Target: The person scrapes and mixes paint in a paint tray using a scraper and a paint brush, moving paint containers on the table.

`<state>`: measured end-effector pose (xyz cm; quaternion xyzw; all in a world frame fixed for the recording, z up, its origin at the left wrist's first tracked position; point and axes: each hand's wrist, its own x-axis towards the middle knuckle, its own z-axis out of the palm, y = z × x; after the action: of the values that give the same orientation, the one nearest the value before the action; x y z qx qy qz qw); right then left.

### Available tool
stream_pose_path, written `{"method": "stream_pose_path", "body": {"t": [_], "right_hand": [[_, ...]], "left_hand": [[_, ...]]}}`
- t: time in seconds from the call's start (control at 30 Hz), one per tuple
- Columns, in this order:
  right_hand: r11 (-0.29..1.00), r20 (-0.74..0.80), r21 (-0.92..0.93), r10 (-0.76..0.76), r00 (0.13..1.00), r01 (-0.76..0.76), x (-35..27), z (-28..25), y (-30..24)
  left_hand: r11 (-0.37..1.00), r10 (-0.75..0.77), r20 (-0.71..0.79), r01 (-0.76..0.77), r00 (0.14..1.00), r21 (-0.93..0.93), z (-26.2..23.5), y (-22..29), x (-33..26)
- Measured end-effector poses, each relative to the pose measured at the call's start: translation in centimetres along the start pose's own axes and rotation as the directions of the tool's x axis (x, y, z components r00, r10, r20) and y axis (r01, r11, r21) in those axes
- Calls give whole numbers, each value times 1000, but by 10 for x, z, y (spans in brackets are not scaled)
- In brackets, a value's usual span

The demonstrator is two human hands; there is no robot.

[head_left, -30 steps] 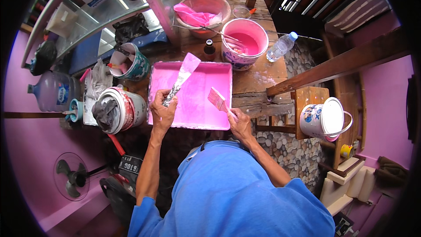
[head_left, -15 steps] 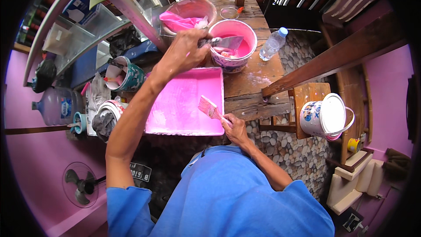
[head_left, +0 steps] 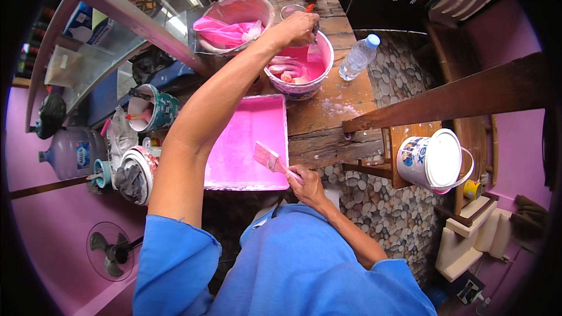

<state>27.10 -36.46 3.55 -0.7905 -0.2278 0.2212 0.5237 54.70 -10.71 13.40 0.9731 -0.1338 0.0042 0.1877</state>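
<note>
My left hand [head_left: 300,29] is closed round the dark handle of a putty knife [head_left: 317,26], over the far rim of a paint bucket [head_left: 305,89]. The knife's blade is mostly hidden behind the hand and hard to make out against the pink paint. Inside the bucket, a paint-smeared roller or cloth-like bundle [head_left: 288,69] lies at the left side. My right hand [head_left: 308,187] grips a pink-stained paintbrush [head_left: 270,159] by its handle, bristles pointing up and left above the pink paint tray [head_left: 246,178]. My left forearm covers part of the tray's left side.
On the wooden table [head_left: 328,131] stand a large tub [head_left: 260,9] with a pink plastic bag, a small clear cup [head_left: 290,10] and a water bottle [head_left: 359,58]. Pails [head_left: 161,108] crowd the left. A lidded white bucket [head_left: 443,158] sits right, below a wooden beam [head_left: 445,90].
My left hand has moved right and slightly away, bringing the putty knife from the bucket's left side to its far rim. My right hand still holds the paintbrush over the tray. The view has shifted slightly.
</note>
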Motion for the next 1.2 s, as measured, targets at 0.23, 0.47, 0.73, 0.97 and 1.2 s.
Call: {"method": "stream_pose_path", "body": {"t": [0.23, 0.47, 0.73, 0.97, 1.2], "right_hand": [[998, 69, 3, 65, 996, -65, 6, -7, -2], [1000, 15, -10, 13, 1000, -13, 16, -10, 7], [999, 48, 15, 41, 998, -42, 23, -8, 5], [995, 44, -47, 92, 995, -90, 36, -20, 1], [987, 41, -128, 108, 993, -102, 47, -39, 5]], "left_hand": [[998, 38, 209, -27, 977, -56, 24, -1, 23], [982, 30, -287, -82, 957, -170, 66, -3, 16], [976, -129, -395, 46, 910, -211, 45, 9, -11], [950, -153, -619, -56, 770, -306, 1, 54, -100], [548, -836, -507, 287, 210, -785, 59, 95, -372]]}}
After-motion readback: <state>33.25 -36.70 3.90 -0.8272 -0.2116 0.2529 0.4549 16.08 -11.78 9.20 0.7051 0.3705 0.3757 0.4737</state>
